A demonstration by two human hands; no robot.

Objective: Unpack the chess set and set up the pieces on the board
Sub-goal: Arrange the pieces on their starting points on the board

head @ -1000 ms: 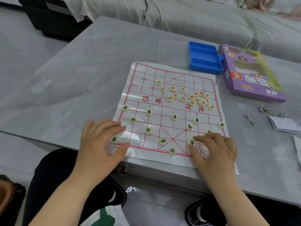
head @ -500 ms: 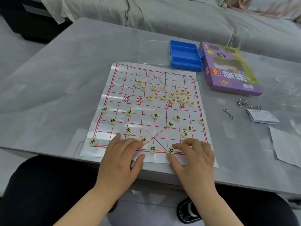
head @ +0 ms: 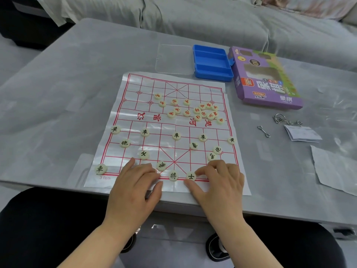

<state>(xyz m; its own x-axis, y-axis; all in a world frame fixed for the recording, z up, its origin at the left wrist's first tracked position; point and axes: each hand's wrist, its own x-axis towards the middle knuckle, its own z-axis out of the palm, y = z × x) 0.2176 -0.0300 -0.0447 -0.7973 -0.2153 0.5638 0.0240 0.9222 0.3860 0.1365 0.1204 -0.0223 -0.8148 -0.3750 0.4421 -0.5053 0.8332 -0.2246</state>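
A grey, marbled tabletop (head: pixel 67 105) lies under the left grip (head: pixel 135 188) and the right grip (head: pixel 222 186), glossy with soft, pale glare. Well beyond both grips, past the far edge, a grey sofa (head: pixel 202 18) sits under a rumpled cover. Far out on the left grip's side, a piece of dark furniture (head: pixel 17 22) stands on pale grey floor (head: pixel 11 60).

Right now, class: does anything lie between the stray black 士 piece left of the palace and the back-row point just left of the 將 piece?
Yes. The left hand rests its fingers over that point, and the black elephant piece lies close beside the path from the stray 士 piece towards the 將 piece.
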